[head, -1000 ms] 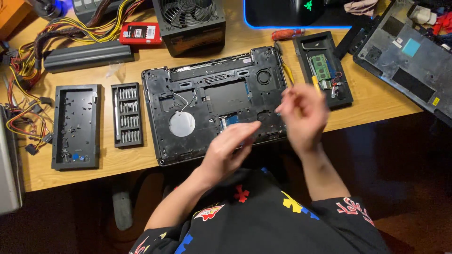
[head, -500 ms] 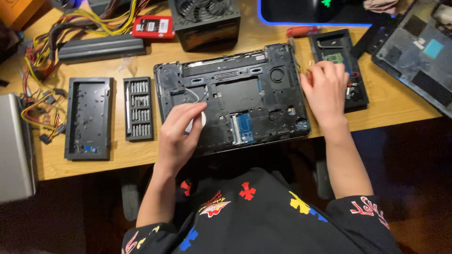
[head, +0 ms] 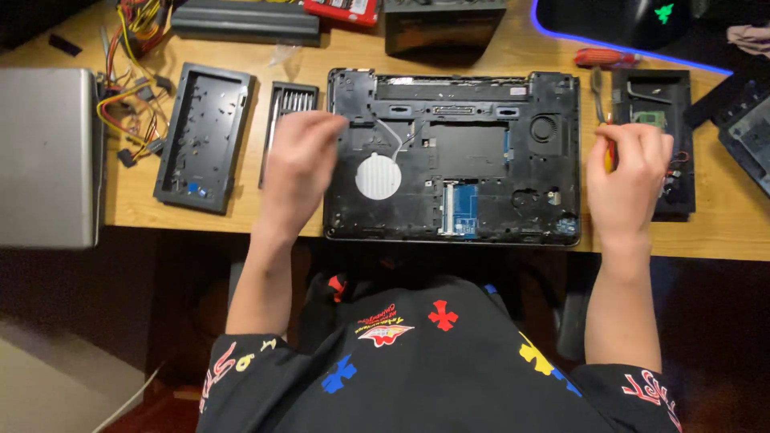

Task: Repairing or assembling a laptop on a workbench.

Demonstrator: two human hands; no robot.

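Head view, laptop base [head: 481, 120]: we find it upside down on the desk [head: 722, 232], bottom cover off, between the two hands; long axis runs 9 to 3 o'clock.

Head view, left hand [head: 295, 172]: at the base's 9 o'clock edge, over the screwdriver bit tray [head: 290, 100]; fingers loosely curled, and we cannot tell whether they pinch anything.

Head view, right hand [head: 630, 178]: just beside the base's 3 o'clock edge, closed around a small red-and-yellow tool [head: 609, 151].

Head view, nearer hand: we judge the left nearer; it touches or overlaps the corner.

Head view, appearance: black, dusty shell; white round disc [head: 378, 177] at left centre, blue-edged slot at 6 o'clock, fan grille at 2 o'clock.

Head view, surroundings: removed black panel [head: 200, 136] at 9 o'clock, well apart.
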